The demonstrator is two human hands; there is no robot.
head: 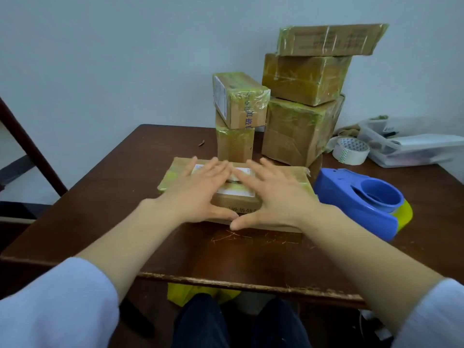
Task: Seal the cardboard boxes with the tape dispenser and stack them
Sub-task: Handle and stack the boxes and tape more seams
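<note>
The flat cardboard box [291, 175] is a low, wide slab of brown card. Its corners and left end are wrapped in glossy, wrinkled yellowish tape, a white label shows on its top, and there is dark print along its near face. It lies in the middle of the table [120, 197], directly beneath both hands. The left hand [198, 192] and right hand [273, 199] lie flat on its top with fingers straight and spread, gripping nothing. The 2 thumbs reach along the near edge until their tips almost meet.

Just right of the box sits the tape dispenser [351, 199], smooth blue plastic with a round hub and a yellow edge. The table is dark brown wood, scratched and chipped along its near edge.

Behind stand 2 stacks of taped boxes. A small box [238, 104] rests on an upright box [234, 144]. To their right, a large box [298, 131] carries 2 more. On the far right lie a white tape roll [351, 149] and a clear plastic container [411, 149].
</note>
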